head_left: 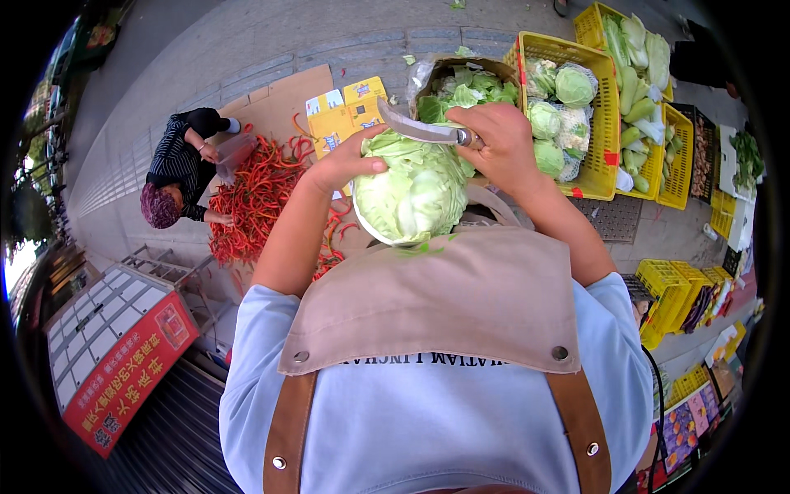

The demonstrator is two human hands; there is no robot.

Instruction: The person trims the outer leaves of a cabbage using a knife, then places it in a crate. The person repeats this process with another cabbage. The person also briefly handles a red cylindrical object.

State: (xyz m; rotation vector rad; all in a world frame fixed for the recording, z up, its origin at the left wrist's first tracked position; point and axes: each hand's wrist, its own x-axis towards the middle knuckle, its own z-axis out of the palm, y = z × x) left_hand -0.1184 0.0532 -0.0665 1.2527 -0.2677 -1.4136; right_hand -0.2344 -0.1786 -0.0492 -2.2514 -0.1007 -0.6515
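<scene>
A pale green cabbage [415, 193] is held up close in front of my apron. My left hand [350, 163] grips its upper left side, with the thumb lying over the leaves and the other fingers mostly hidden behind. In my right hand [504, 138] is a knife [415, 126] with a curved metal blade, the fingers wrapped round its handle. The blade points left across the top of the cabbage; whether its edge touches the leaves I cannot tell. Just beyond, loose green leaves [469, 89] fill an open box [487, 64].
At right, a yellow crate [611, 123] holds cabbages, some in white foam nets; more vegetable crates stand beyond. To the left, a person in a striped top [174, 156] reaches into a heap of red chillies [255, 198]. A flattened yellow carton [362, 92] lies ahead.
</scene>
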